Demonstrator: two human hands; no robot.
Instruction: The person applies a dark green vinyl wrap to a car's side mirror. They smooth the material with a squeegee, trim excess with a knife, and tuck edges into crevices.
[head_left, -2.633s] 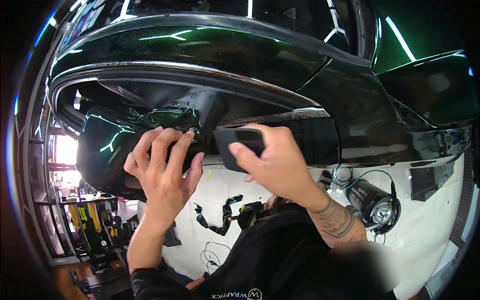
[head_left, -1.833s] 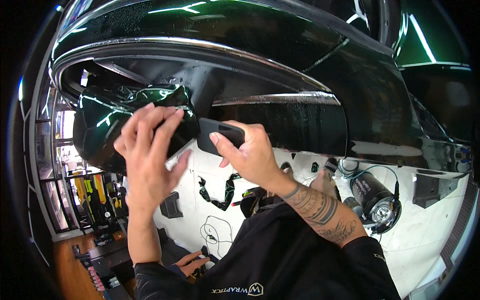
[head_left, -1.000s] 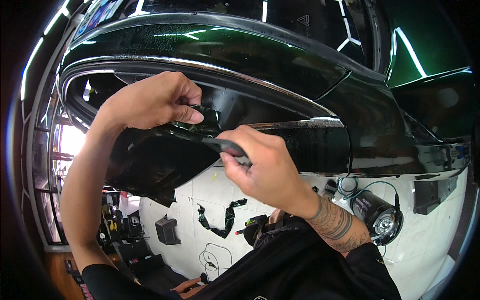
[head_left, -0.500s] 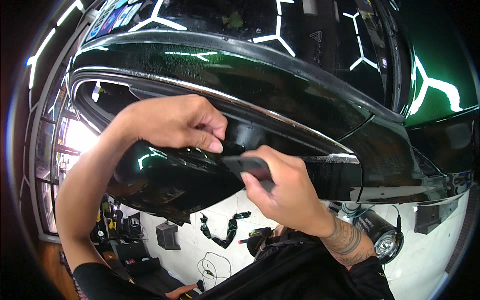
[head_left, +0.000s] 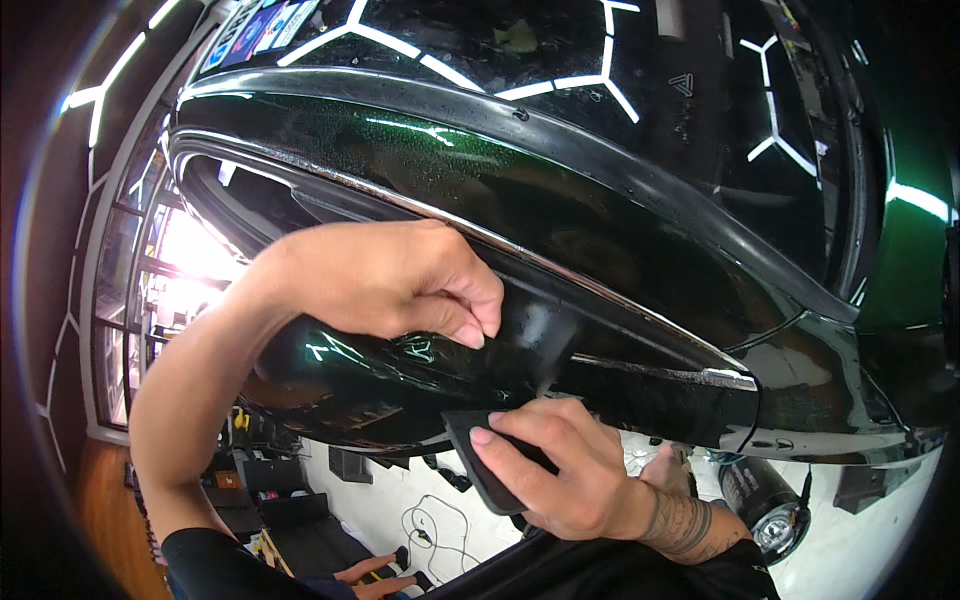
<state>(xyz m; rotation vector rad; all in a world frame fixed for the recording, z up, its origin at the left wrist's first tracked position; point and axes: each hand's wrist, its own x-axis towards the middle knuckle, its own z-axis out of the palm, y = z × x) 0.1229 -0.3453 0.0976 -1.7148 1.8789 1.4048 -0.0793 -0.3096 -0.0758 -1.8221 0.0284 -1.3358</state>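
My left hand (head_left: 430,285) is closed in a pinch over the side of a dark green car (head_left: 480,205), just below its chrome window trim (head_left: 520,250). Between thumb and fingertips it grips the edge of a glossy dark film (head_left: 335,390), which puckers beneath the fingers and spreads toward the lower left. In my right hand (head_left: 575,475) is a flat black squeegee (head_left: 485,480), fingers on top. It is held near the lower edge of the car's side, to the right of and below my left hand. Whether the blade touches the film I cannot tell.
A black cylindrical machine (head_left: 765,495) stands on the floor at the lower right. A thin cable (head_left: 430,525) lies looped on the pale floor. Dark cases (head_left: 290,515) are at the lower left, with another person's legs (head_left: 378,575) close by. A bright window (head_left: 185,245) is at the left.
The right hand has drawn the squeegee down, away from the left hand and toward me. The left hand keeps its pinch. The whole view has shifted, placing the car lower and farther right.
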